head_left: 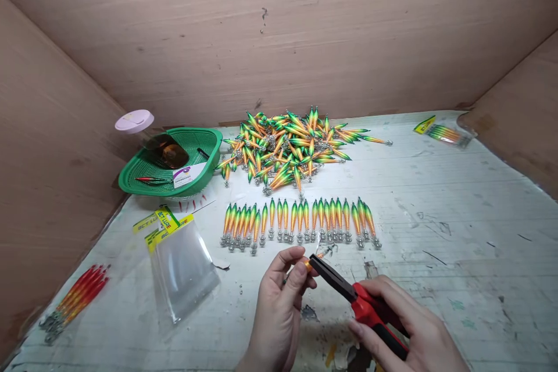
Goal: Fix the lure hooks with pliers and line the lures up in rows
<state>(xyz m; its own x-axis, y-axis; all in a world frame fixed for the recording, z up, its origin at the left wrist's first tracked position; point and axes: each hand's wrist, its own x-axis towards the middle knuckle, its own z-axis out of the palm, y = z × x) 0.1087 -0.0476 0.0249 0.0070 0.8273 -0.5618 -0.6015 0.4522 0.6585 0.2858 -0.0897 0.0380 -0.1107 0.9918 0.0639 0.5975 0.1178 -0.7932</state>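
Lower centre, the left hand (279, 305) has its grip pinched on an orange lure (308, 265); lower right, the right hand (421, 328) clamps red-handled pliers (367, 308), tips at the lure!

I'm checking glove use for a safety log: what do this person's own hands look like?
The left hand and right hand are both bare: no gloves, rings, watch or sleeves show. The forearms are largely out of frame.
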